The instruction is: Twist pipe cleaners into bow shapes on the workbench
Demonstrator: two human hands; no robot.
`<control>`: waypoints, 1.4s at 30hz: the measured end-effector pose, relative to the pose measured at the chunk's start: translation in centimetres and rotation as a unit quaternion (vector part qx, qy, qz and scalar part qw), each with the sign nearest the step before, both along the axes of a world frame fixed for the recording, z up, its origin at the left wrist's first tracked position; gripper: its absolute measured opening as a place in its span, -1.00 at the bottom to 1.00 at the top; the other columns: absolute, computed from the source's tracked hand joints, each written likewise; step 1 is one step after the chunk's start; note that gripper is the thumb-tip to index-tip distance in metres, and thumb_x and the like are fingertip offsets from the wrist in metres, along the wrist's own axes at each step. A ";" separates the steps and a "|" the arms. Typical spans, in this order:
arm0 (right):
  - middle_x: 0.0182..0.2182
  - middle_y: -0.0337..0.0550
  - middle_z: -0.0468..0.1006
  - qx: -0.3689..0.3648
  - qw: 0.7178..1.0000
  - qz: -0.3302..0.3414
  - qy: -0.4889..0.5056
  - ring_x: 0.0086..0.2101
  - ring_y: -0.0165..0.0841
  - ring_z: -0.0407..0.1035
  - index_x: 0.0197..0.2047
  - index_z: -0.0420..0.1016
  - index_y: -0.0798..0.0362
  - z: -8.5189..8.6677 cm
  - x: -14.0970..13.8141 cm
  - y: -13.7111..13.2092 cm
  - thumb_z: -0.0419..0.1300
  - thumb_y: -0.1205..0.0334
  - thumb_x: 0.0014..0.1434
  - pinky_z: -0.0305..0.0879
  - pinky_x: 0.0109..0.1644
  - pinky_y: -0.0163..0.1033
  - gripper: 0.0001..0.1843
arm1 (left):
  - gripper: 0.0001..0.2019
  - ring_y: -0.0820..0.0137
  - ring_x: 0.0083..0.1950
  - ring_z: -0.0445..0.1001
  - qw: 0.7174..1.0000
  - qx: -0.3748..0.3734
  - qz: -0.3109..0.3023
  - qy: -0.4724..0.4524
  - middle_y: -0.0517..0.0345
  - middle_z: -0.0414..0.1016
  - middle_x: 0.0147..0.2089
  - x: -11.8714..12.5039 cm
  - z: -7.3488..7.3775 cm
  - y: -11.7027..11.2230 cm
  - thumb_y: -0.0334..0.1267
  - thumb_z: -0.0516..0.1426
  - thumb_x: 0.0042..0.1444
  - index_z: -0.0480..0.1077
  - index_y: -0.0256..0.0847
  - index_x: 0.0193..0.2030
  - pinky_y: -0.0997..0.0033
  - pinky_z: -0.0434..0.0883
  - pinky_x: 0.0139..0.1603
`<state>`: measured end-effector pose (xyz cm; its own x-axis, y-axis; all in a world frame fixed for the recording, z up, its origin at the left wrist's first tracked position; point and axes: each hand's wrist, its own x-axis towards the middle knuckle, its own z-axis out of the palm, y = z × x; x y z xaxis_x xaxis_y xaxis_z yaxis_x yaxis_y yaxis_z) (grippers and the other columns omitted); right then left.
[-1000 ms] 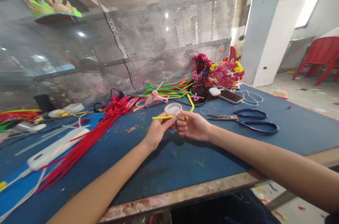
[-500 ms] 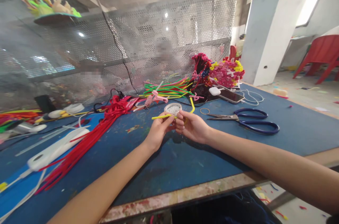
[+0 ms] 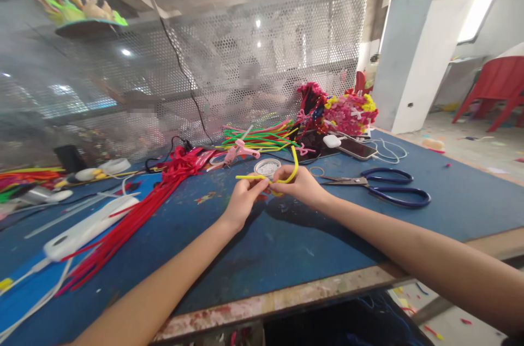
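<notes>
A bent yellow pipe cleaner is pinched between my two hands over the table. My left hand closes on it near its straight left end, which points left past the fingers. My right hand grips it close beside the left fingertips, and the rest curves up behind that hand to a hooked tip. Part of the pipe cleaner is hidden by the fingers. Just beyond the fingertips sits a small round tub with whitish contents. Scissors with blue handles lie to the right of my right hand.
Red pipe cleaners stretch along the left beside a white power strip. Behind the tub are a pink glue gun and green pipe cleaners. A phone, cables and a pink flower bundle stand at the back right.
My right hand has turned and shifted slightly, its fingers now curled over the yellow pipe cleaner. The pipe cleaner's curved end has come up and left, showing more. My left hand has barely moved.
</notes>
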<state>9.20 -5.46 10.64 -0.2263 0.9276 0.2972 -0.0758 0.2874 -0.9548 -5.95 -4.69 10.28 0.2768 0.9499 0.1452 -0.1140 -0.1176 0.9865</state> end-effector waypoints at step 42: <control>-0.53 -0.26 0.43 0.221 0.895 0.054 -0.383 -0.52 -0.51 0.25 -0.38 0.39 0.14 0.4 2.2 0.6 0.12 0.36 0.00 0.13 -0.43 -0.42 -0.93 | -0.67 0.46 -0.41 0.40 0.991 0.011 -0.095 0.098 0.19 0.39 -0.46 -0.5 -0.9 1.0 -0.05 0.19 -0.09 0.30 -0.30 -0.36 0.53 0.27 -0.44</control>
